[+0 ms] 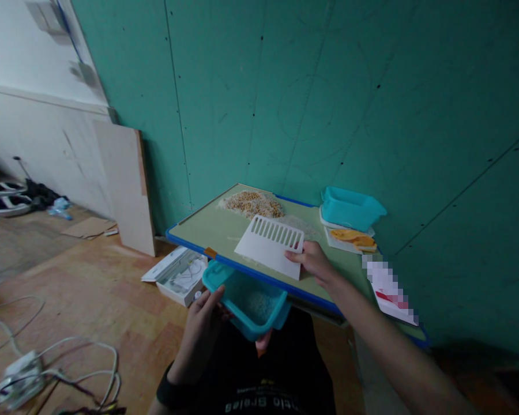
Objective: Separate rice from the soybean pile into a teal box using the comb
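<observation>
My left hand (205,308) grips the left rim of a turquoise plastic bin (247,329), thumb on top. The bin sits just under the table's front edge, with small pale grains (259,305) inside. My right hand (315,262) pinches a flat white plate with a row of slots (268,248) by its right side. The plate rests tilted on the table near the front edge, slots toward the wall. Behind it lies a pile of yellow beans or kernels mixed with pale grains (253,203). A thin scatter of pale grains (305,226) spreads beside the pile.
The green table (199,222) has a blue edge and stands against a teal wall. At its right are another turquoise bin (352,208), an orange cloth (352,237) and a blurred-out white packet (389,288). An open white box (184,279) and cables (82,372) lie on the floor.
</observation>
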{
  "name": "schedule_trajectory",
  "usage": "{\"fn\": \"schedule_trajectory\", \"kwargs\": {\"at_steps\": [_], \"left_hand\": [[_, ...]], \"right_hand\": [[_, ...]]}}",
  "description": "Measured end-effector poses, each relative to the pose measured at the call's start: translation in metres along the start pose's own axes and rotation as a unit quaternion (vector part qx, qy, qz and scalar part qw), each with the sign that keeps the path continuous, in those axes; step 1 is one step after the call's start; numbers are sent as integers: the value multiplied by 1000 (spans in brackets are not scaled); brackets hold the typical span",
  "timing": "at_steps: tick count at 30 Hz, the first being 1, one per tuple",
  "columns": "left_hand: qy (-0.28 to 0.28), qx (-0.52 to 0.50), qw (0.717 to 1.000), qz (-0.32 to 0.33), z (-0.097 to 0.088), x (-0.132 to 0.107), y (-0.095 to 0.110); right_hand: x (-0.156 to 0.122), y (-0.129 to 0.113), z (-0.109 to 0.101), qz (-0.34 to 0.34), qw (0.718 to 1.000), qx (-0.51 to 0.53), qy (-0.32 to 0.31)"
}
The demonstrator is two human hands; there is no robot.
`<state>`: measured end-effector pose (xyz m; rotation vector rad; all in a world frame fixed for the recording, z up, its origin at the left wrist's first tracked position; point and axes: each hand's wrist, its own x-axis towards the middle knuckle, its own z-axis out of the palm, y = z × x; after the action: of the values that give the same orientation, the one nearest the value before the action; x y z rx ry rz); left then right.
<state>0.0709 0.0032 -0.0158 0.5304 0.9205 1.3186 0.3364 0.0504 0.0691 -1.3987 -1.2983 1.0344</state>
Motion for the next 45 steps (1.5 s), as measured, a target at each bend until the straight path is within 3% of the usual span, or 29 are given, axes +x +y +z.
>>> {"fn": "schedule_trajectory", "kwargs": {"at_steps": [9,15,20,23,26,29,32,40,45], "left_hand": [[-12,8,1000,-5,-1,-2,6],[-6,5,1000,2,-3,0,4],[-3,0,1000,1,-4,3,1],[-18,-8,1000,3,-8,4,1],[-19,-6,1000,3,-12,6,1],[-21,-3,1000,8,-15,9,1],[-21,-2,1000,12,-18,12,0],[-21,-2,1000,17,-20,8,8],[-18,6,999,26,-23,12,10]], "right_hand": [[-12,-9,13,24,996,63,-60],[-11,-10,7,17,999,41,-22],[-11,-8,6,29,998,32,-50],[-16,-11,-12,31,999,9,-15],[-20,-7,-46,-9,996,-66,67],[-18,3,-80,-80,969,-164,169],[-12,12,-92,-106,951,-215,196],[-1,6,-56,-66,982,-150,96],[13,2,-35,-21,992,-100,75]]}}
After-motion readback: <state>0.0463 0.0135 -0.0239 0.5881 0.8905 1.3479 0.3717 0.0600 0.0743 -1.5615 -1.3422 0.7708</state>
